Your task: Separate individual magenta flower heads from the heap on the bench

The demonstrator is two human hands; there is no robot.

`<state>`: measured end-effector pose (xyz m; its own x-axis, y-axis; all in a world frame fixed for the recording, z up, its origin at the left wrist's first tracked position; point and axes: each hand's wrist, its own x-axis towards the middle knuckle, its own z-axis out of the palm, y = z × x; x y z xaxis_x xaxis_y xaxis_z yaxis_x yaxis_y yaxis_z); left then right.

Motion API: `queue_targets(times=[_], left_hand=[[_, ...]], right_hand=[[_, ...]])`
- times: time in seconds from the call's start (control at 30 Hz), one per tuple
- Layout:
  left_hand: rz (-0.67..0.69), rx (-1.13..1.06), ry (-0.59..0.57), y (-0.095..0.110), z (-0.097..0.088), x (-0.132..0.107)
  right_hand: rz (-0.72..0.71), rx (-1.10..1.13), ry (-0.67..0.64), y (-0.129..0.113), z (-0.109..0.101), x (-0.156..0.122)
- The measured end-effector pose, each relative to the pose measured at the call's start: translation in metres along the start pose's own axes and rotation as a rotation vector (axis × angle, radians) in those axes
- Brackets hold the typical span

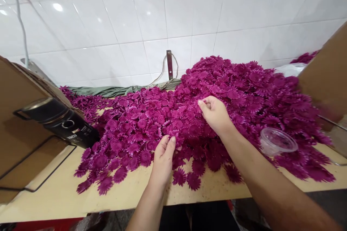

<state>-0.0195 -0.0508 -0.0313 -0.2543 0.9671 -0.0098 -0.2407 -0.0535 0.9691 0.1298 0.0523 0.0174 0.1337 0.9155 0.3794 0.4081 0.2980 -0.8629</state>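
A large heap of purple artificial flower heads [135, 126] spreads over the table. My left hand [164, 151] is closed at the near side of the heap, thumb and forefinger pinching a purple flower head [175, 134]. Farther off and to the right, my right hand [216, 113] is closed too, its thumb and forefinger pinched on a flower head at the slope of the heap. Purple petals show around those fingertips, though the flower partly blends into the pile behind it.
A black flask [67, 126] leans at the left beside a cardboard box [24, 122]. On the right, a clear plastic tub [279, 142] sits among the flowers, near another cardboard panel [328, 79]. Green cloth [108, 91] lies along the tiled wall [189, 11].
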Motion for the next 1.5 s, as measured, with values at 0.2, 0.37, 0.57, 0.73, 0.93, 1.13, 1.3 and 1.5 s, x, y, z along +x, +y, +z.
queue_targets(times=[0.2, 0.37, 0.57, 0.73, 0.93, 1.13, 1.3, 1.5], left_hand=[[0.045, 0.006, -0.076, 0.003, 0.005, 0.006], [-0.001, 0.009, -0.040, 0.000, 0.009, 0.009], [0.110, 0.208, -0.175, -0.003, 0.013, 0.005], [0.280, 0.422, -0.215, 0.002, 0.015, 0.002], [0.288, 0.446, -0.204, 0.001, 0.002, -0.008], [0.217, 0.290, -0.208, 0.001, 0.007, -0.006], [0.189, 0.237, -0.161, 0.014, 0.010, -0.007], [0.194, 0.258, -0.211, 0.027, 0.030, 0.009]], right_hand=[[-0.220, -0.339, -0.034, -0.028, -0.009, -0.019], [-0.149, -0.197, -0.463, -0.027, -0.001, -0.080], [-0.343, -0.186, -0.217, -0.018, -0.002, -0.083], [-0.210, -0.057, -0.103, -0.011, -0.005, -0.065], [0.120, 0.301, 0.253, -0.002, -0.041, -0.016], [0.035, 0.280, 0.037, -0.013, -0.042, -0.018], [0.117, 0.187, 0.017, -0.003, -0.032, -0.024], [0.085, 0.166, -0.187, -0.006, -0.020, -0.032]])
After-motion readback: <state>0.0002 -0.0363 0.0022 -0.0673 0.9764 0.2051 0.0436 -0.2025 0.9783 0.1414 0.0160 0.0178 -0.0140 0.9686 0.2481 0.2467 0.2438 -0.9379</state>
